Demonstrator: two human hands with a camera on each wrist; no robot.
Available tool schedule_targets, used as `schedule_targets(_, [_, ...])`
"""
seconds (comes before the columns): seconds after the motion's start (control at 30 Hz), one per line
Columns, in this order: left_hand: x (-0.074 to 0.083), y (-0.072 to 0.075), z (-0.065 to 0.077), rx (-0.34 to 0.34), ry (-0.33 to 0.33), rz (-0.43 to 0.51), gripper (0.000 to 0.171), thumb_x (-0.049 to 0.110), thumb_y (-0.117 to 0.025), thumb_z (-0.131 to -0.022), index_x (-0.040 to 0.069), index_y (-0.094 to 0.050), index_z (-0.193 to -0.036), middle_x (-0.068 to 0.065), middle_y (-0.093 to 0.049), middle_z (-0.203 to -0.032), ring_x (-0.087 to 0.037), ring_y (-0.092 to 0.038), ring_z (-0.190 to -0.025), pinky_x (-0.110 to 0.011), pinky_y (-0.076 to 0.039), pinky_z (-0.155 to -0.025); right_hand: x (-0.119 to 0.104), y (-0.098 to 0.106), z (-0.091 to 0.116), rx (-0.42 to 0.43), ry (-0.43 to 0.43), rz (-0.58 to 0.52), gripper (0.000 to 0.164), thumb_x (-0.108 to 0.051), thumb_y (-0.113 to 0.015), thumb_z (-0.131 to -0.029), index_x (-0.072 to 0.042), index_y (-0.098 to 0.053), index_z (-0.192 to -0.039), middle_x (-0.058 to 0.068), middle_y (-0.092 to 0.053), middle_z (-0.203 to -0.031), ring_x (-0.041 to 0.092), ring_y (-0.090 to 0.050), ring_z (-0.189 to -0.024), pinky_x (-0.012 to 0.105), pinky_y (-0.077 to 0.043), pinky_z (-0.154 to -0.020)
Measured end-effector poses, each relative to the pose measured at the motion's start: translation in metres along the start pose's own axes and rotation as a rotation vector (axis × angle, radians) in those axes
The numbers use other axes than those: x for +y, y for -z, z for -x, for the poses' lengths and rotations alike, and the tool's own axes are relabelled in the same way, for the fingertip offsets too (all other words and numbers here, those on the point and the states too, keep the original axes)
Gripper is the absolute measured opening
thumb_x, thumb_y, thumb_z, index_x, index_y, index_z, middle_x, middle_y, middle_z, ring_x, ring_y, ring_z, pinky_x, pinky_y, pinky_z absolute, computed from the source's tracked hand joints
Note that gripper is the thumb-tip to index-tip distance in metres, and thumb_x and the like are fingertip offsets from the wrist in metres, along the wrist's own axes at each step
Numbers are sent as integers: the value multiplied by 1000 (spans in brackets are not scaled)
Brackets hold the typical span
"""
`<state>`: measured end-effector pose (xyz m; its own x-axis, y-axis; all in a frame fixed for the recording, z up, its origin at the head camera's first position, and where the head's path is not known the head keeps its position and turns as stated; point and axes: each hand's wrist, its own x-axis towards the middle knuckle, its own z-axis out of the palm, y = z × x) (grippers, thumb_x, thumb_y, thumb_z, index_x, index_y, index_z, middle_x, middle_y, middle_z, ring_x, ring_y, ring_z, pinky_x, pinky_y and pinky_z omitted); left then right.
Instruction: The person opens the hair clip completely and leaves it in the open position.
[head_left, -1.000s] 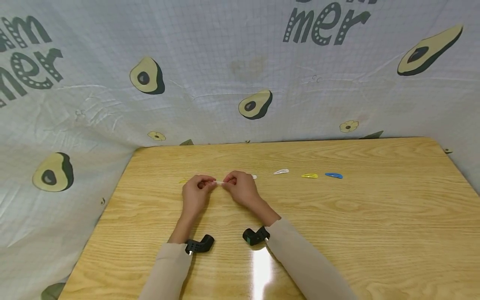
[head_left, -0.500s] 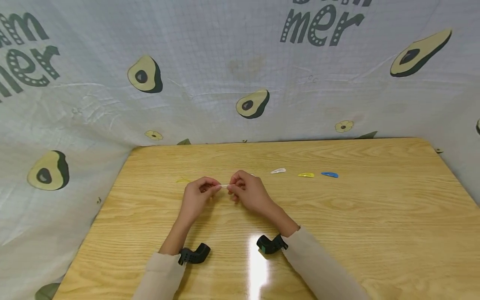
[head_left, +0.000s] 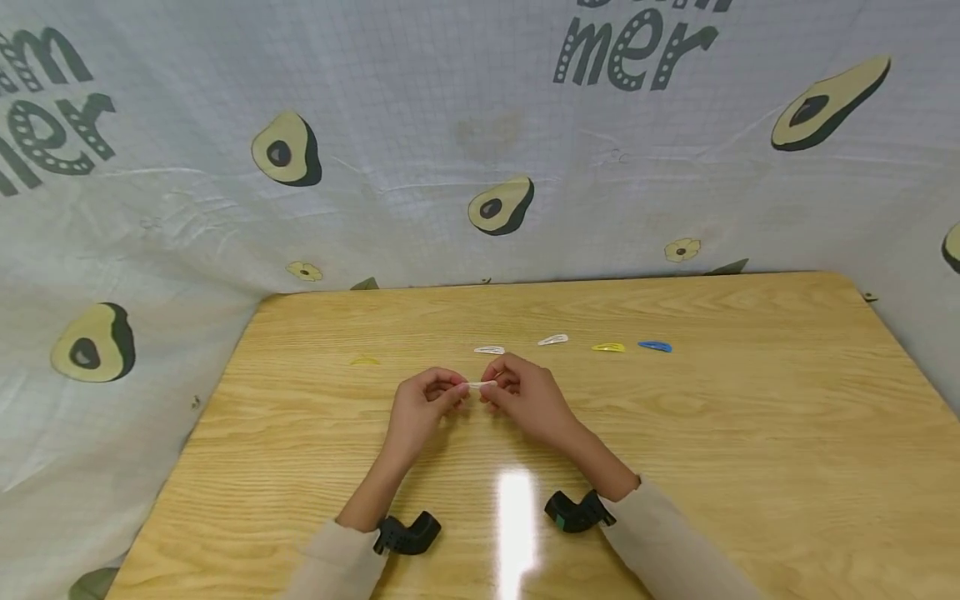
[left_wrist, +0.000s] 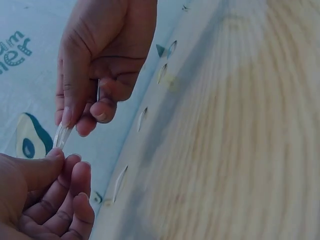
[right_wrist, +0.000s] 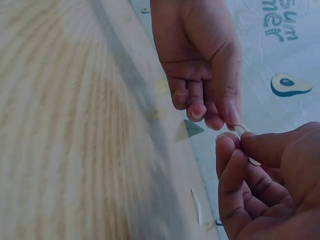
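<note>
In the lower middle of the head view I see a hair clip (head_left: 475, 384) bridging the left hand (head_left: 416, 410) and the right hand (head_left: 534, 403), each pinching it near one end, thumb against finger (the other fingers curl loosely). It's slim, whitish, perhaps see-through, though too small to judge well.

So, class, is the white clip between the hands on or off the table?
Off the table: the left hand and right hand pinch the clip, seen against the cloth in the left wrist view.
</note>
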<state>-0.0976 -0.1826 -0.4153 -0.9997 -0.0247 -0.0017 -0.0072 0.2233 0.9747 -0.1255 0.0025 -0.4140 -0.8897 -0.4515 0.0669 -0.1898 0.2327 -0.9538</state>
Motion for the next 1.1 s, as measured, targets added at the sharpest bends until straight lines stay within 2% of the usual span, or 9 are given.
schedule_targets(0.13, [0,-9,3,-22,-5,62,9,3,-67,-88,-5,-67,-91,-16,-66,-81,-37,-65,-71,-33,-53,-62,2,5,9,7,-12,-19,9,-14,-65,-92,-9,-61,-98,7,-68,-84,23,-66,-76,31,-52,-65])
schedule_targets(0.3, [2,-19,5,-50,-6,87,8,4,-67,-88,-4,-67,-92,-15,-67,-81,-37,-65,-72,-32,-53,-62,5,15,20,40,-31,-28,10,-14,-66,-91,-8,-62,-98,10,-67,-82,23,-68,-79,30,-53,-66])
schedule_targets(0.53, [2,-32,9,-122,11,145,11,6,-67,-89,-4,-66,-94,-19,-66,-82,-34,-65,-70,-27,-50,-57,8,31,36,7,-39,-83,11,-13,-66,-91,-8,-63,-100,11,-67,-86,24,-68,-82,33,-54,-71])
schedule_targets(0.77, [3,-48,11,-185,-13,137,15,8,-66,-91,-5,-65,-97,-18,-68,-82,-30,-66,-67,-25,-49,-55,14,46,50,-20,-77,-165,14,-10,-64,-92,-2,-61,-103,15,-66,-89,27,-68,-86,35,-54,-74])
schedule_targets(0.93, [2,-60,16,-217,-1,136,14,8,-65,-91,-5,-65,-97,-24,-65,-80,-29,-61,-59,-23,-45,-50,23,54,59,-49,-74,-209,15,-9,-59,-95,2,-58,-106,18,-68,-93,29,-68,-86,36,-54,-75])
schedule_targets(1.1, [18,-67,24,-233,3,151,12,1,-62,-91,-9,-63,-96,-29,-63,-83,-36,-60,-59,-22,-44,-49,33,60,68,-55,-66,-212,18,-10,-57,-97,4,-57,-108,16,-70,-94,25,-68,-84,35,-54,-73])
